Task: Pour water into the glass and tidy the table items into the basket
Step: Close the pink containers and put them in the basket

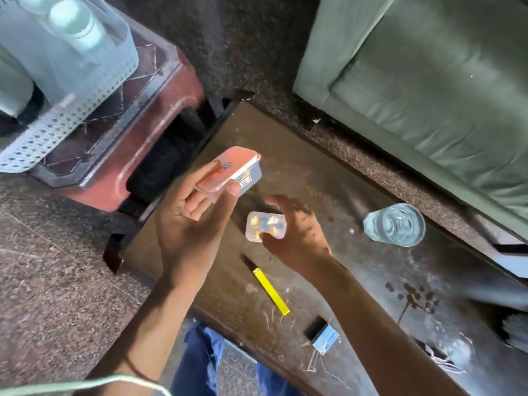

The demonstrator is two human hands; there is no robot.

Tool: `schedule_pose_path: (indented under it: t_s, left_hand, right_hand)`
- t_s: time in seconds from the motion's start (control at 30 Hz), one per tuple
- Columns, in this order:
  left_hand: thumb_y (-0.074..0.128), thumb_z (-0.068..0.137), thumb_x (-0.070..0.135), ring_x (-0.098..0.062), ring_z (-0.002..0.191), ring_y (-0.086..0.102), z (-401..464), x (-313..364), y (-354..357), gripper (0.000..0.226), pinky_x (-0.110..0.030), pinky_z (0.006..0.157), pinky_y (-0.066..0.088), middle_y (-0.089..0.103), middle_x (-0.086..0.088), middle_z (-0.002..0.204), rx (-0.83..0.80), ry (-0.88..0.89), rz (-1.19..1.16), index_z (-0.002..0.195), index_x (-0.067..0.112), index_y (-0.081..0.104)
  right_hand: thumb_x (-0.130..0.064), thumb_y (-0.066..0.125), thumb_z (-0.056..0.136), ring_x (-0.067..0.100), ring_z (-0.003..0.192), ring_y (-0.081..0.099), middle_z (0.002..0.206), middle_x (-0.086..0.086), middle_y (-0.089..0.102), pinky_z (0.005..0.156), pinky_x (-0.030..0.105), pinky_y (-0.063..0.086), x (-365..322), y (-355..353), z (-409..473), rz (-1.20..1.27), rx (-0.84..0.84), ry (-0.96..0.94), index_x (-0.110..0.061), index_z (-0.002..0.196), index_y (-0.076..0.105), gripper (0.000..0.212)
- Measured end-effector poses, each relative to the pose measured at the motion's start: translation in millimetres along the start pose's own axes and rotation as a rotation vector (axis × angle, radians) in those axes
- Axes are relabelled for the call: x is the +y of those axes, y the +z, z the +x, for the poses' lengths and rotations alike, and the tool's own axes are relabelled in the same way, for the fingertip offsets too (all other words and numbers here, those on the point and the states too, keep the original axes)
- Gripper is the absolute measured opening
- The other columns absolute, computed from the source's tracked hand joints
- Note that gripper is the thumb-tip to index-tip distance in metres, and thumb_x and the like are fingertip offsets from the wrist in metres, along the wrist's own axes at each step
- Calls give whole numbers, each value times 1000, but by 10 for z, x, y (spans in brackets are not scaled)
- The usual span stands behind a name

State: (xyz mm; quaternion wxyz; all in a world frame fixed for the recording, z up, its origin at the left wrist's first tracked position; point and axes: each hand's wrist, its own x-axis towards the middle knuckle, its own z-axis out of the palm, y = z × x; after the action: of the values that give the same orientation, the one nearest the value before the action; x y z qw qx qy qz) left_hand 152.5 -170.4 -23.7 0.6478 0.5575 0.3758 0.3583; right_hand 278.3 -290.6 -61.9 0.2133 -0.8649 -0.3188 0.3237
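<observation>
At the far left a white perforated basket (71, 90) sits on a reddish-brown stool (137, 155), up off the counter. Inside the basket stands a bottle (75, 24), blurred, with a pale cap.

Next comes the left hand (194, 221), raised above the near-left corner of the brown counter (328, 178). Its fingers and thumb are closed around a small box with a pink lid (231, 171); the thumb lies across the lid and the fingertips press the clear side, where a small label shows. The box is tilted and clear of the counter.

Just to its right, the right hand (297, 238) is curled over a small clear case (265, 225) with pale yellow and blue pieces inside. The thumb is under the case's near edge and the fingers arch over its far edge, so the hand is gripping it; whether the case rests on the counter or is lifted, I cannot tell.

Below the two hands a cutter with a yellow handle (271, 291) lies flat on the counter, its dark blade pointing toward the far left. Further toward the near right lies a small matchbox (324, 337), blue and white with a dark end.

Right of the right hand, well apart from it, a clear glass (394, 224) stands upright on the counter with water in it. Beyond the counter's far edge is a green sofa (428, 81).
</observation>
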Motion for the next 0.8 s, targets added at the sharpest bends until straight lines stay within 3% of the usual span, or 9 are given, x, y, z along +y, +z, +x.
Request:
schedule_pose_path:
  t_s: [0.13, 0.27, 0.37, 0.47, 0.67, 0.73, 0.8]
  left_hand:
    - [83, 89, 5, -21, 125, 77, 221, -55, -250, 49, -28, 105, 61, 75, -20, 135, 16, 18, 10, 136, -1, 67]
    - [88, 89, 10, -29, 130, 75, 399, -84, -409, 52, -30, 105, 61, 74, -21, 138, 33, 42, 28, 136, 3, 68]
    - [88, 86, 21, -26, 131, 75, 506, -55, -483, 58, -28, 104, 61, 74, -18, 139, 62, 52, 25, 139, 6, 67]
    - [87, 88, 16, -26, 131, 75, 609, -43, -551, 59, -31, 106, 61, 73, -20, 139, 85, 88, 71, 140, -1, 66]
    - [87, 89, -4, -24, 126, 76, 895, 78, -676, 46, -38, 107, 61, 75, -14, 131, 168, 133, 138, 131, 2, 68]
    - [87, 88, -1, -25, 124, 76, 1028, 179, -719, 45, -43, 107, 61, 75, -15, 129, 194, 134, 115, 128, 8, 68]
    - [86, 86, 4, -22, 121, 76, 1187, 307, -779, 43, -38, 104, 61, 75, -17, 128, 234, 149, 93, 124, 14, 69]
  right_hand:
    - [-30, 76, 81, 33, 135, 49, 148, 5, 50, 112, 45, 38, -71, 327, 106, -482, -72, -41, -34, 154, 43, 80]
    - [-32, 76, 82, 34, 132, 50, 147, 9, 48, 111, 49, 38, -143, 464, 203, -681, -67, -45, -32, 157, 37, 84]
    - [-34, 75, 86, 32, 136, 48, 154, 6, 44, 111, 46, 40, -167, 481, 288, -689, -68, -25, -33, 156, 38, 79]
    - [-41, 77, 88, 29, 136, 52, 153, 3, 50, 111, 44, 43, -227, 463, 321, -661, -49, -24, -33, 155, 43, 75]
    - [-48, 77, 83, 26, 120, 64, 136, 1, 60, 100, 40, 53, -676, 284, 464, -507, 36, -68, -38, 148, 47, 72]
    - [-48, 78, 81, 27, 115, 65, 134, 3, 61, 95, 40, 57, -938, 167, 546, -406, 73, -101, -42, 148, 46, 74]
    - [-49, 78, 78, 29, 110, 66, 131, 6, 62, 88, 40, 60, -1229, 38, 631, -293, 132, -126, -47, 143, 42, 73]
